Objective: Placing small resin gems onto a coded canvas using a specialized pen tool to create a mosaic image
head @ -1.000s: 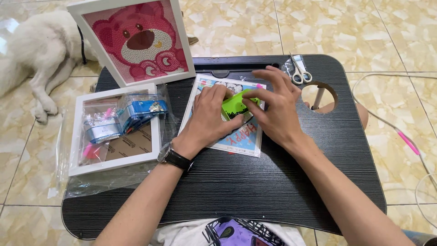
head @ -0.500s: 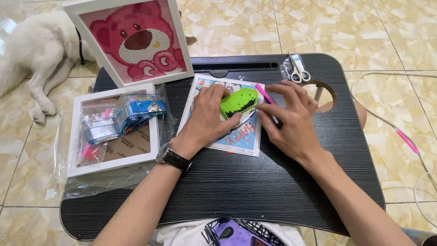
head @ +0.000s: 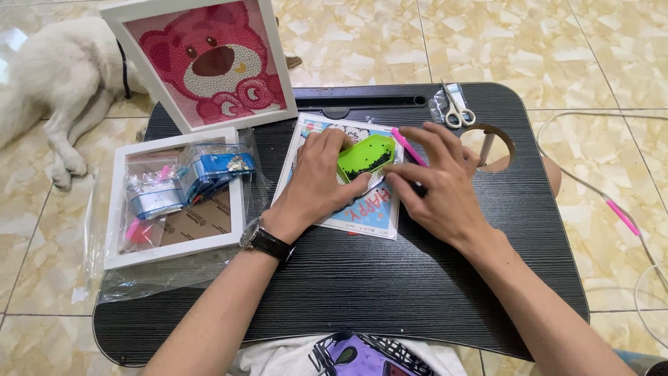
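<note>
While lying flat on the canvas (head: pixel 362 221), left hand (head: pixel 316 184) now steadying green tray (head: pixel 367 154).
Right hand (head: pixel 438 184) shifted lower, grip pinching pink pen (head: pixel 407 145); placing likely next.

One head-worn camera looks steeply down, close over the black lap table (head: pixel 417 292).
</note>
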